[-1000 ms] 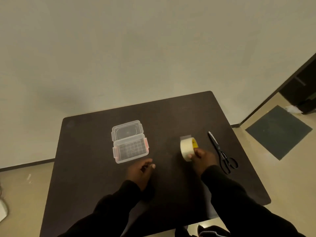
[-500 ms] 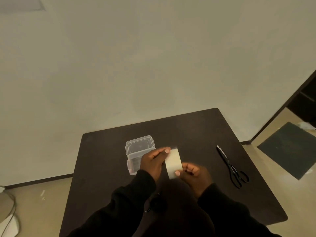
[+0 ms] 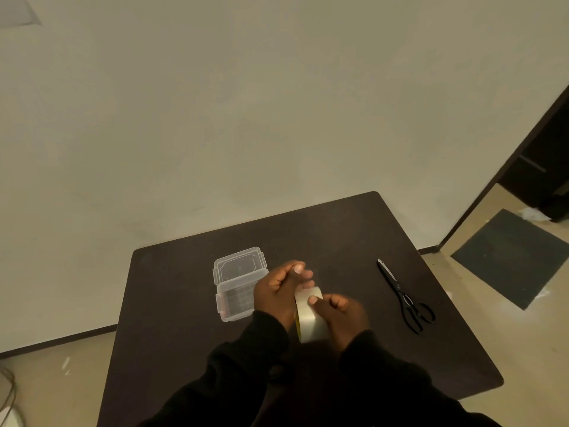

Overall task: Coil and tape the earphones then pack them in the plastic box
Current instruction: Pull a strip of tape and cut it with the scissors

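Note:
A pale roll of tape (image 3: 308, 315) is held upright above the dark table (image 3: 172, 303), close to me. My right hand (image 3: 338, 315) grips the roll from the right, thumb on its outer face. My left hand (image 3: 278, 291) is against the roll's left side, with its fingertips pinched together just above the roll. The clear plastic box (image 3: 237, 285) stands open on the table left of my hands, its lid tilted back. The earphones are not visible; they may be hidden under my arms.
Black scissors (image 3: 406, 300) lie on the table to the right of my hands. A wall rises behind the table. A dark floor mat (image 3: 508, 257) lies on the floor at right, and a cable (image 3: 7, 392) at far left.
My right hand has lifted the tape roll off the table and brought it toward me. My left hand has come up from the table to the roll. The view has tilted upward.

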